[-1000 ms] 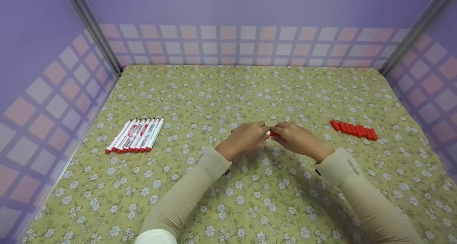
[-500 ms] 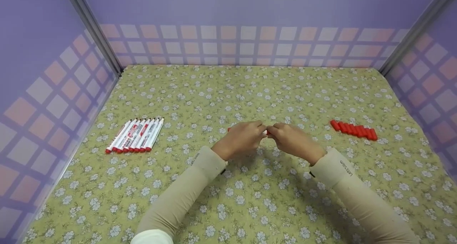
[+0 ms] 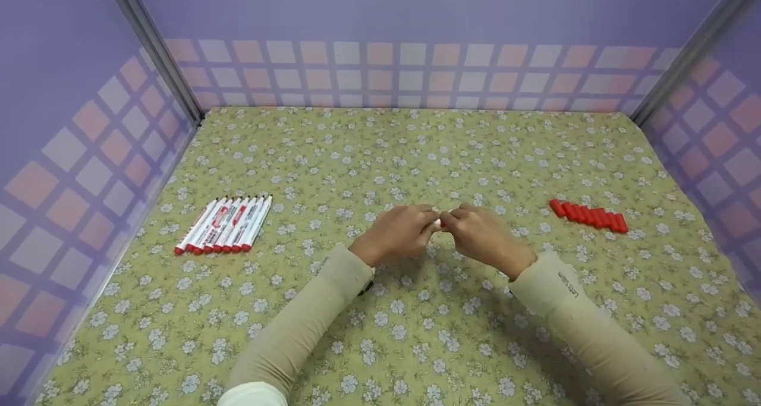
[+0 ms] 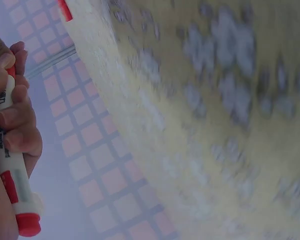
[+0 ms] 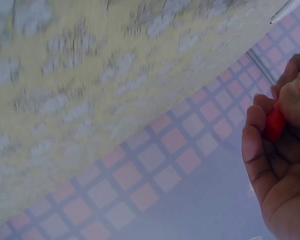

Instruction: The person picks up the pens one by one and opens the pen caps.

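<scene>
A white marker point(image 4: 10, 155) with a red end plug lies along the palm of my left hand point(image 3: 395, 232), whose fingers curl round its barrel. At the marker's other end, my right hand point(image 3: 480, 235) pinches a red cap point(image 5: 275, 124) between thumb and fingers. The two hands meet fingertip to fingertip over the middle of the table. In the head view only a short white and red piece shows between them; the rest of the marker is hidden behind the left hand.
On the left, several uncapped white markers point(image 3: 225, 224) lie side by side, red ends toward me. A slanting row of several loose red caps point(image 3: 588, 216) lies on the right. Flowered cloth point(image 3: 380, 156) covers the table, with purple checked walls point(image 3: 380, 73) behind and at both sides.
Both hands have shifted slightly left together, the right one more, and its wrist has turned a little. The marker and cap stay between them. The rows at either side have not moved.
</scene>
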Demonstrator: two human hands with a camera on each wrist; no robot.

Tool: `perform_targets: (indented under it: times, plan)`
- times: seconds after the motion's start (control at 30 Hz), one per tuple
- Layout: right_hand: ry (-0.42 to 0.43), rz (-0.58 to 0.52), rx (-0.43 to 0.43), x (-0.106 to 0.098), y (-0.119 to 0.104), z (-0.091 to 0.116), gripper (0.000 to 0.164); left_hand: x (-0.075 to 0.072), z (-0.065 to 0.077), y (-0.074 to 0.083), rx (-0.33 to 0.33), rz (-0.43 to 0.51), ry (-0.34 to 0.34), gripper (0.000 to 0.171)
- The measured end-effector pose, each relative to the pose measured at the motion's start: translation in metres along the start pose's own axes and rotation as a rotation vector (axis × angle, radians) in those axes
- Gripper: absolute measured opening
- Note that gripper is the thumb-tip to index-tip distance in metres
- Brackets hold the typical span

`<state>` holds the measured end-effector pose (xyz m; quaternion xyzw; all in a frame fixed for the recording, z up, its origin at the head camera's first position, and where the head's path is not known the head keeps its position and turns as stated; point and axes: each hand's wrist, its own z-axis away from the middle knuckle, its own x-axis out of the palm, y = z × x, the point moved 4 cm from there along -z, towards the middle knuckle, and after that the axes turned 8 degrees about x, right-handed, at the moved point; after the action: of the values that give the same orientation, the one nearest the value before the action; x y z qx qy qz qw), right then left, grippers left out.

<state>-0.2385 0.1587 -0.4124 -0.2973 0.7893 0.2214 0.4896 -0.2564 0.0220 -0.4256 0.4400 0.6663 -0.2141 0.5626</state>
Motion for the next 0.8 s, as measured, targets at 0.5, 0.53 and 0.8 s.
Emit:
perform_targets:
  times: [0.5, 0.53, 0.8]
  plan:
    - [-0.011, -0.018, -0.013, 0.0046, 0.0007, 0.0013, 0.003, 0.0041, 0.0047, -0.0032, -0.025, 0.048, -0.043, 0.032]
    - [-0.017, -0.027, -0.010, 0.0036, 0.0010, 0.0011, 0.003, 0.0037, 0.0046, -0.0036, -0.025, 0.057, -0.042, 0.032]
    - [-0.052, -0.058, 0.005, 0.0005, 0.0025, -0.0011, 0.003, -0.0018, 0.0079, -0.0068, -0.032, 0.099, -0.036, 0.032]
